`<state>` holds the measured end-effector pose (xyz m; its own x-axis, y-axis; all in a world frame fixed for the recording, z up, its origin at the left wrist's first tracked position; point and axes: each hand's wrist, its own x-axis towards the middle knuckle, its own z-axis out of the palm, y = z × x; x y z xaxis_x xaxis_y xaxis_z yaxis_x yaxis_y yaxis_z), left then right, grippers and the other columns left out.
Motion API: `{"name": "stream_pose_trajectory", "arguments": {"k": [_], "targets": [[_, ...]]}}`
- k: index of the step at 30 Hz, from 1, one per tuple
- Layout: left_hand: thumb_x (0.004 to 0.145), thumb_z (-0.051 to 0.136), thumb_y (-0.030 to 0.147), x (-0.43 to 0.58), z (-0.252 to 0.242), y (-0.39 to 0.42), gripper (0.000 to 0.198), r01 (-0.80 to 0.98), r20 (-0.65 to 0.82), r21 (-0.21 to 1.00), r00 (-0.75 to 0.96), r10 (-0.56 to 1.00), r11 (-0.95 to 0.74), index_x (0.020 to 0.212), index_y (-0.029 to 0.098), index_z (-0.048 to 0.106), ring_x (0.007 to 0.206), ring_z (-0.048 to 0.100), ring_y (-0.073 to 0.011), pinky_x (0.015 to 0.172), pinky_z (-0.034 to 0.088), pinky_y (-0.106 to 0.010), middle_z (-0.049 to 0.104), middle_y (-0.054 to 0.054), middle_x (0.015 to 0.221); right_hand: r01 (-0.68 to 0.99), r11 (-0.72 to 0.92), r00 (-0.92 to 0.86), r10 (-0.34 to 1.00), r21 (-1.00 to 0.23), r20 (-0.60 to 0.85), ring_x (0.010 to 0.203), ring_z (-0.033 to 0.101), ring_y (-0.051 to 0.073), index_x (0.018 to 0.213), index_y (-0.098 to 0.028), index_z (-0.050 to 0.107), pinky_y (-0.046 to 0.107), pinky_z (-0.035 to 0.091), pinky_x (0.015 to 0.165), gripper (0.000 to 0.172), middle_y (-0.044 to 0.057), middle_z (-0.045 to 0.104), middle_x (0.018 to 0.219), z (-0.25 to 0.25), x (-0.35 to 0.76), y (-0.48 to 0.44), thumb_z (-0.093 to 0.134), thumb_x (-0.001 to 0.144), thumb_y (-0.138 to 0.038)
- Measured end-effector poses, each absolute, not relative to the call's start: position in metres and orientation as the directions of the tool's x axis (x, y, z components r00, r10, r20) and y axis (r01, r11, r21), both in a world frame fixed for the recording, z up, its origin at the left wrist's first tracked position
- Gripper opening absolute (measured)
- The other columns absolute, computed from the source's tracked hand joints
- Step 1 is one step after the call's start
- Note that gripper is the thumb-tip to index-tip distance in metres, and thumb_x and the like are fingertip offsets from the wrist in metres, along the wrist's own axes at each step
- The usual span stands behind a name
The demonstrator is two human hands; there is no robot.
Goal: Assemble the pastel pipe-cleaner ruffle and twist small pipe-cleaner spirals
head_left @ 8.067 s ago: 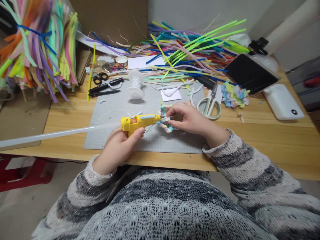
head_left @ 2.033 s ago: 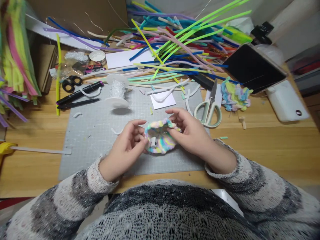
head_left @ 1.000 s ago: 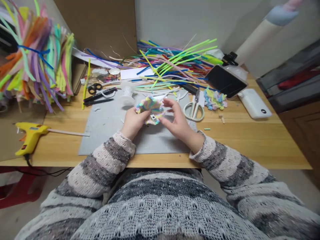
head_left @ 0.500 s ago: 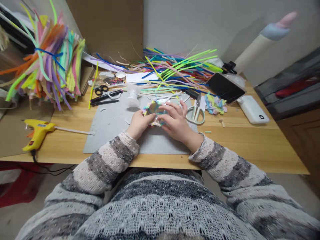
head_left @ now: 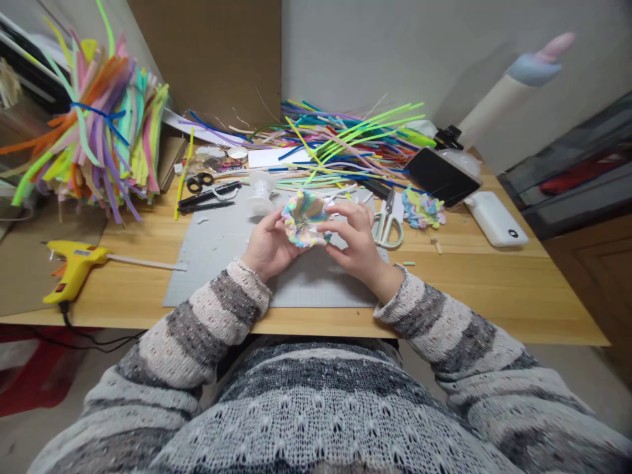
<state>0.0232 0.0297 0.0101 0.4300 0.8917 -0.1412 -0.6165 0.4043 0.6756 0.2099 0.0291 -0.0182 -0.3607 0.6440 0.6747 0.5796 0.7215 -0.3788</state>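
Note:
I hold a pastel rainbow pipe-cleaner flower [head_left: 303,217] between both hands, a little above the grey cutting mat [head_left: 217,250]. My left hand [head_left: 266,245] cups its left and lower side, fingers curled against it. My right hand [head_left: 354,242] pinches its right edge with thumb and fingers. The flower's ruffled face is turned up toward me. A yellow glue gun [head_left: 74,263] lies on the wooden table [head_left: 494,289] far to the left, with its glue stick pointing right.
Pale green scissors [head_left: 388,220], a small pastel pipe-cleaner piece [head_left: 419,207], a dark tablet [head_left: 442,176] and a white box [head_left: 496,218] lie to the right. Loose pipe cleaners [head_left: 345,141] are heaped at the back; a tied bundle [head_left: 93,138] stands at the left. Black scissors, pens and a spool [head_left: 261,191] lie behind the mat.
The glue gun left my left hand and now lies at the table's left. Both hands took up the flower and have just turned its ruffled face upward.

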Motion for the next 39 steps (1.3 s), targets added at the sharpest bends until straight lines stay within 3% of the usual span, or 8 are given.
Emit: {"name": "stream_pose_trajectory", "arguments": {"k": [4, 7, 10, 14, 19, 25, 34, 39], "targets": [[0.078, 0.063, 0.054, 0.024, 0.011, 0.027, 0.047, -0.53, -0.096, 0.796, 0.366, 0.926, 0.292, 0.114, 0.022, 0.062, 0.088, 0.066, -0.0213, 0.058, 0.049, -0.025, 0.069, -0.008, 0.106, 0.129, 0.626, -0.237, 0.772, -0.769, 0.59, 0.114, 0.056, 0.021, 0.101, -0.029, 0.064, 0.043, 0.041, 0.103, 0.022, 0.003, 0.061, 0.115, -0.017, 0.204, 0.03, 0.07, 0.079, -0.03], [0.074, 0.067, 0.059, 0.023, 0.006, 0.029, 0.047, -0.477, -0.107, 0.839, 0.326, 0.939, 0.261, 0.102, 0.021, 0.063, 0.064, 0.061, -0.0143, 0.046, 0.038, -0.021, 0.067, -0.005, 0.086, -0.272, 0.199, -0.24, 0.933, -0.942, 0.267, 0.1, 0.062, 0.018, 0.099, -0.028, 0.065, 0.038, 0.048, 0.093, 0.026, 0.0, 0.066, 0.104, -0.016, 0.2, 0.03, 0.073, 0.076, -0.038], [0.077, 0.07, 0.05, 0.02, 0.001, 0.034, 0.034, -0.496, -0.112, 0.836, 0.26, 0.959, 0.232, 0.085, 0.018, 0.063, 0.051, 0.051, -0.0077, 0.042, 0.033, -0.019, 0.06, 0.0, 0.069, -0.471, -0.273, -0.366, 0.926, -0.839, -0.096, 0.083, 0.063, 0.016, 0.095, -0.026, 0.065, 0.032, 0.052, 0.077, 0.031, -0.001, 0.068, 0.091, -0.015, 0.2, 0.031, 0.076, 0.072, -0.043], [0.075, 0.075, 0.03, 0.014, -0.001, 0.038, 0.021, -0.582, -0.158, 0.769, 0.227, 0.961, 0.264, 0.077, 0.014, 0.061, 0.049, 0.048, -0.0041, 0.043, 0.035, -0.015, 0.056, 0.004, 0.064, -0.559, -0.554, -0.484, 0.822, -0.617, -0.299, 0.068, 0.061, 0.012, 0.088, -0.022, 0.063, 0.028, 0.051, 0.067, 0.025, -0.003, 0.066, 0.075, -0.015, 0.206, 0.035, 0.073, 0.075, -0.04], [0.075, 0.076, 0.021, 0.012, 0.004, 0.036, 0.022, -0.62, -0.267, 0.665, 0.324, 0.908, 0.417, 0.072, 0.013, 0.055, 0.043, 0.045, -0.0026, 0.037, 0.031, -0.012, 0.046, 0.007, 0.056, -0.56, -0.618, -0.535, 0.779, -0.553, -0.329, 0.065, 0.059, 0.012, 0.086, -0.02, 0.06, 0.027, 0.05, 0.064, 0.026, -0.003, 0.064, 0.07, -0.016, 0.209, 0.04, 0.067, 0.081, -0.045], [0.09, 0.059, 0.015, 0.016, 0.01, 0.037, 0.025, -0.66, -0.324, 0.588, 0.338, 0.884, 0.468, 0.068, 0.015, 0.048, 0.039, 0.039, -0.0003, 0.036, 0.032, -0.008, 0.035, 0.009, 0.051, -0.538, -0.655, -0.574, 0.746, -0.53, -0.338, 0.069, 0.06, 0.015, 0.08, -0.02, 0.058, 0.029, 0.05, 0.065, 0.03, 0.0, 0.065, 0.071, -0.018, 0.209, 0.041, 0.066, 0.079, -0.049], [0.079, 0.071, 0.014, 0.013, -0.002, 0.039, 0.013, -0.639, -0.289, 0.631, 0.334, 0.897, 0.441, 0.075, 0.013, 0.059, 0.044, 0.048, -0.0021, 0.038, 0.04, -0.011, 0.051, 0.005, 0.06, -0.565, -0.643, -0.548, 0.761, -0.517, -0.347, 0.067, 0.058, 0.015, 0.083, -0.021, 0.059, 0.028, 0.049, 0.062, 0.028, -0.001, 0.064, 0.071, -0.02, 0.21, 0.044, 0.066, 0.08, -0.048], [0.08, 0.07, 0.015, 0.012, -0.009, 0.04, 0.008, -0.61, -0.298, 0.661, 0.322, 0.899, 0.438, 0.079, 0.012, 0.063, 0.048, 0.054, -0.0036, 0.045, 0.048, -0.013, 0.057, 0.003, 0.062, -0.582, -0.613, -0.498, 0.788, -0.534, -0.362, 0.066, 0.057, 0.013, 0.083, -0.021, 0.061, 0.026, 0.048, 0.061, 0.026, -0.002, 0.064, 0.07, -0.018, 0.209, 0.043, 0.07, 0.077, -0.044]]}}
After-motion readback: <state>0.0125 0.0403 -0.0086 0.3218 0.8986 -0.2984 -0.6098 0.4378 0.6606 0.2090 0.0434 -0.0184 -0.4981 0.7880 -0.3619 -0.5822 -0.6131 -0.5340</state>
